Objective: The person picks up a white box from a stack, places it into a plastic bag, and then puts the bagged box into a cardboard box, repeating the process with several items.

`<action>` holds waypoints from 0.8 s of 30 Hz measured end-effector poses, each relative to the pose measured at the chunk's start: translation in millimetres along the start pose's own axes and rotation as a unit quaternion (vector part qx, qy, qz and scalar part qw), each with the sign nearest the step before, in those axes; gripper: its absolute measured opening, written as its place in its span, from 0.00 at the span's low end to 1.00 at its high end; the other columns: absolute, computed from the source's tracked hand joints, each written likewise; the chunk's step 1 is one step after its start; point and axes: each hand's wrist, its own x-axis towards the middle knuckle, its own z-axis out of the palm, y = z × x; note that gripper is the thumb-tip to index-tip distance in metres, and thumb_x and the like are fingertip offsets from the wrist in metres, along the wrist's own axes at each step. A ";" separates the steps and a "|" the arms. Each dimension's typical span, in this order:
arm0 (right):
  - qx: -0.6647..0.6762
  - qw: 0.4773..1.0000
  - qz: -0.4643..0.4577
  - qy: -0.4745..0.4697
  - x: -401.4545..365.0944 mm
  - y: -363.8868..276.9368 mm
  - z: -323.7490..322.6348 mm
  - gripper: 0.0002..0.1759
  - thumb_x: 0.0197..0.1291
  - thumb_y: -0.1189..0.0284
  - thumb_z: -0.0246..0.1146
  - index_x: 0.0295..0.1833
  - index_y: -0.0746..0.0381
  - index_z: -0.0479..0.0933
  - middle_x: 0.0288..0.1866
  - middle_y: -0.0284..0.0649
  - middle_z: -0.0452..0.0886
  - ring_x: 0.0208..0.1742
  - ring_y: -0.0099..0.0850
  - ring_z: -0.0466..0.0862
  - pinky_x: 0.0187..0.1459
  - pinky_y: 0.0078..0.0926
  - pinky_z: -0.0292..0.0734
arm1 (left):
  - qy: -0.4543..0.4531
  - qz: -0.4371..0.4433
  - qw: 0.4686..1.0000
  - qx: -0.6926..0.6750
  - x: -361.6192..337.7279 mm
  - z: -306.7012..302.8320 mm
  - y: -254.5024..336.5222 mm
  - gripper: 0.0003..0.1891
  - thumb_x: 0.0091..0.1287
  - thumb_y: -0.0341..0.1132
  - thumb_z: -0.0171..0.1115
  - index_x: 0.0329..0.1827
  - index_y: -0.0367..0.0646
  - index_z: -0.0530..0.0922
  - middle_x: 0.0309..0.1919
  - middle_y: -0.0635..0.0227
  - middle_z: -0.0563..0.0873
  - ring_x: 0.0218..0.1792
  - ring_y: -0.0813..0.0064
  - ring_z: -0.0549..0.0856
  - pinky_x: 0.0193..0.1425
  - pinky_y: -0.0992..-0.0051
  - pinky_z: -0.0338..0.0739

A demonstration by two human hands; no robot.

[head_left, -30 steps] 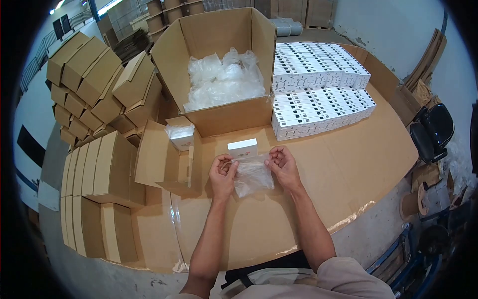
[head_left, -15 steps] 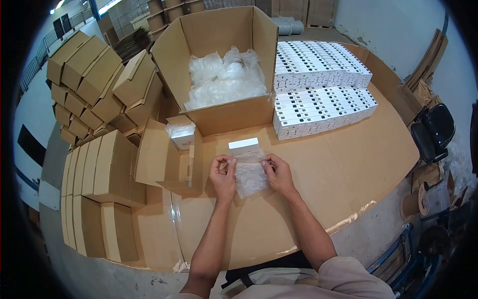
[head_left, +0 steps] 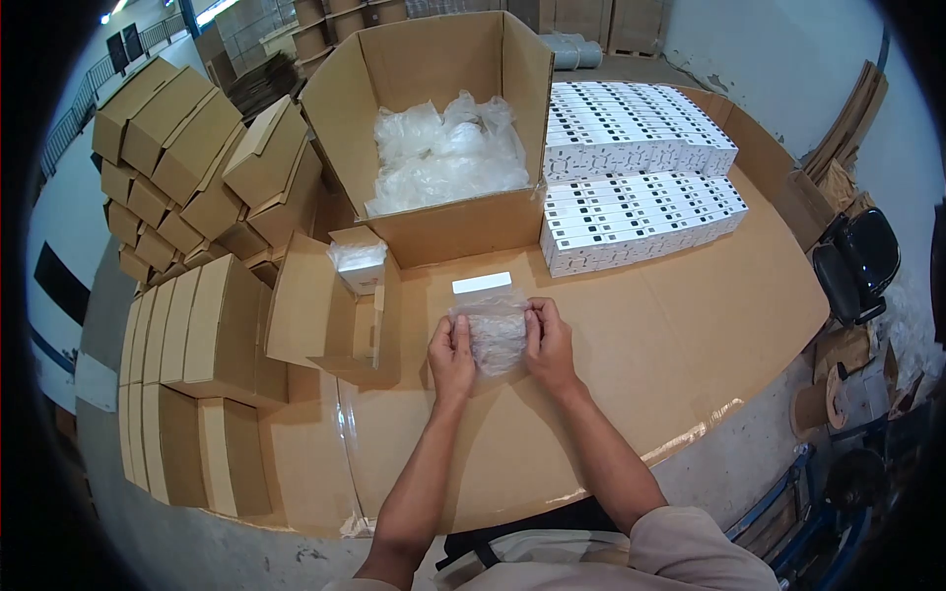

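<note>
A clear plastic bag (head_left: 496,340) is gripped along its left side by my left hand (head_left: 452,357) and along its right side by my right hand (head_left: 549,347). Thumbs lie on top, with the other fingers curled around and behind it. Just beyond the bag, a small white box (head_left: 482,284) lies on the cardboard-covered table, its near edge overlapped by the plastic. To the left stands an open brown carton (head_left: 345,340) holding a plastic-wrapped white box (head_left: 362,268) at its far end.
A large open carton (head_left: 448,231) with a heap of clear bags (head_left: 448,158) stands behind. Rows of white printed boxes (head_left: 641,225) are stacked at the back right. Brown cartons (head_left: 187,167) pile up on the left. A black chair (head_left: 857,261) sits past the table's right edge.
Both hands have shifted slightly, with more of the fingers now around the bag's sides. The bag looks shorter and more bunched. The white box stays in place.
</note>
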 end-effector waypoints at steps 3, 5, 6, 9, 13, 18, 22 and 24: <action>0.007 1.000 0.025 -0.009 -1.4 -10.8 0.4 0.07 0.77 0.75 0.56 0.52 0.69 0.74 0.31 0.47 0.81 0.29 0.31 0.80 0.34 0.31 0.76 | 0.058 0.058 0.996 0.035 -1.6 2.8 2.7 0.16 0.83 0.40 0.56 0.37 0.38 0.74 0.27 0.75 0.76 0.30 0.84 0.72 0.34 0.77 0.70; 0.024 0.999 0.044 -0.005 -1.9 -11.9 4.1 0.08 0.77 0.74 0.58 0.51 0.69 0.75 0.31 0.48 0.82 0.29 0.31 0.81 0.34 0.31 0.76 | 0.055 0.070 0.995 0.041 -4.4 5.1 10.5 0.16 0.83 0.40 0.55 0.37 0.38 0.75 0.26 0.73 0.77 0.29 0.84 0.73 0.33 0.77 0.70; 0.033 0.998 0.049 0.002 -2.2 -9.6 7.7 0.08 0.77 0.73 0.59 0.50 0.69 0.75 0.31 0.48 0.83 0.29 0.30 0.81 0.34 0.32 0.76 | 0.053 0.075 0.995 0.044 -6.1 5.8 14.9 0.16 0.83 0.40 0.55 0.38 0.37 0.75 0.26 0.72 0.77 0.29 0.84 0.73 0.32 0.77 0.70; 0.022 0.996 0.090 -0.007 -1.9 3.5 11.7 0.11 0.76 0.70 0.60 0.46 0.68 0.76 0.29 0.47 0.83 0.28 0.28 0.81 0.33 0.31 0.76 | 0.051 0.117 0.987 0.103 -8.7 6.3 19.5 0.15 0.83 0.38 0.54 0.39 0.37 0.77 0.24 0.72 0.77 0.27 0.84 0.74 0.31 0.76 0.70; 0.024 0.994 0.104 0.005 0.5 -1.0 5.3 0.14 0.79 0.67 0.59 0.42 0.67 0.76 0.26 0.35 0.78 0.30 0.18 0.74 0.32 0.25 0.72 | 0.014 0.035 0.996 0.075 -6.2 -0.8 30.2 0.13 0.83 0.36 0.54 0.43 0.37 0.80 0.23 0.72 0.78 0.26 0.85 0.76 0.30 0.77 0.70; 0.042 0.996 0.070 0.041 4.8 19.1 3.6 0.14 0.78 0.67 0.59 0.40 0.67 0.77 0.21 0.33 0.75 0.23 0.20 0.71 0.26 0.28 0.67 | 0.005 0.098 0.993 0.065 -0.8 -12.0 25.6 0.08 0.81 0.29 0.52 0.51 0.38 0.81 0.30 0.68 0.83 0.26 0.85 0.78 0.30 0.76 0.73; 0.119 0.977 0.179 0.004 9.3 14.1 -13.1 0.15 0.80 0.67 0.58 0.37 0.63 0.77 0.24 0.22 0.69 0.26 0.13 0.64 0.27 0.22 0.59 | -0.020 0.215 0.969 0.118 -4.3 -20.8 43.1 0.13 0.72 0.22 0.58 0.57 0.39 0.81 0.50 0.62 0.84 0.35 0.71 0.84 0.40 0.71 0.80; 0.132 0.969 0.207 -0.025 9.0 11.4 -15.9 0.14 0.79 0.67 0.59 0.38 0.62 0.78 0.25 0.22 0.70 0.27 0.13 0.65 0.28 0.21 0.60 | -0.029 0.338 0.901 0.271 -4.0 -22.6 55.0 0.16 0.66 0.21 0.63 0.56 0.40 0.83 0.59 0.60 0.82 0.41 0.63 0.85 0.47 0.68 0.82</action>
